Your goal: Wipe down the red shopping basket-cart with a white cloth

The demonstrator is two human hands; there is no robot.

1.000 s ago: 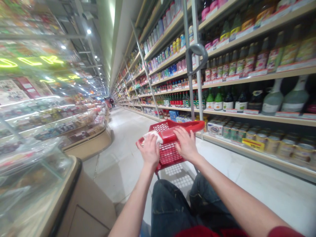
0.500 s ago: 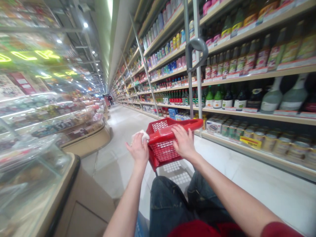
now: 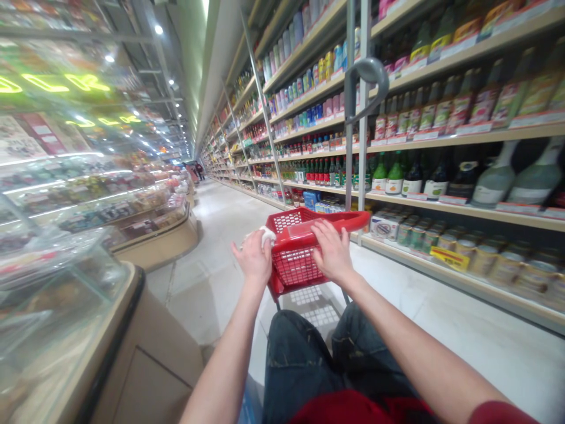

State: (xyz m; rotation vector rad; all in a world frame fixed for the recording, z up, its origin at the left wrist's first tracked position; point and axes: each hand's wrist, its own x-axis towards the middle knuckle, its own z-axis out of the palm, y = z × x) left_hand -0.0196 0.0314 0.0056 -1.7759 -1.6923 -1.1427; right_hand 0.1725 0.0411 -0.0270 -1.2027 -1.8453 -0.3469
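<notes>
In the head view a red shopping cart (image 3: 300, 268) with a meshed basket stands in front of my knees. My left hand (image 3: 255, 262) is closed on a white cloth (image 3: 266, 236), which touches the left end of the cart's red handle (image 3: 296, 234). Part of the cloth is hidden under my fingers. Farther right, my right hand (image 3: 334, 254) grips the same handle, its fingers laid over the top and the thumb apart from them. A grey pole with a looped grip (image 3: 367, 88) rises behind the handle's right end.
Shelves (image 3: 441, 135) of bottles and cans line the right side, with a yellow price tag (image 3: 449, 258) low down. On the left are a glass-topped counter (image 3: 132, 330) and a display case (image 3: 163, 241). A pale floor aisle (image 3: 216, 218) runs ahead; people (image 3: 198, 171) are far off.
My left hand and the cloth have shifted right, closer in over the handle's left end. My right hand stays on the handle. The whole view has swung slightly.
</notes>
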